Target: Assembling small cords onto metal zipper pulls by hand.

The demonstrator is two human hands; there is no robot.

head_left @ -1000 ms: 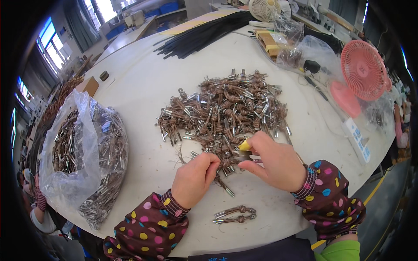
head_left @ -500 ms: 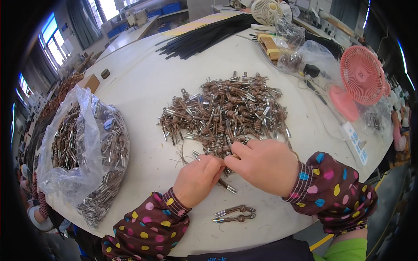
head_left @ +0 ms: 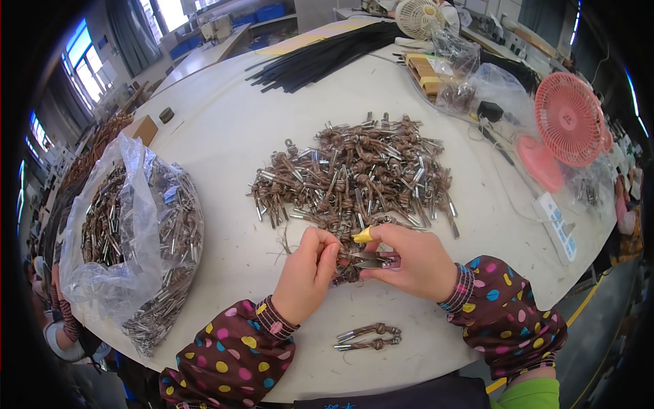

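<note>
My right hand [head_left: 419,262] is closed on a small pair of metal thread snips [head_left: 371,260], whose blades point toward my left fingertips. A yellow wrap [head_left: 363,236] covers one of its fingertips. Thumb and forefinger of my left hand [head_left: 303,276] pinch a brown knotted cord [head_left: 345,256] right by the blades; most of that cord is hidden by fingers and snips. Just beyond both hands lies a heap of brown knotted cords [head_left: 371,160] with silvery metal tips. Nearer to me, a pair of such cords [head_left: 369,337] lies apart on the white table [head_left: 225,225].
On the left stands a clear plastic bag [head_left: 112,286] full of similar cords. Black strips [head_left: 320,58] lie at the far side. A pink fan [head_left: 565,123], a white power strip [head_left: 555,225] and loose cables are at the right. A small cardboard box [head_left: 141,129] sits far left.
My right hand has turned and drawn slightly back, so the snips and yellow wrap now show. My left fingers have risen a little, still pinching.
</note>
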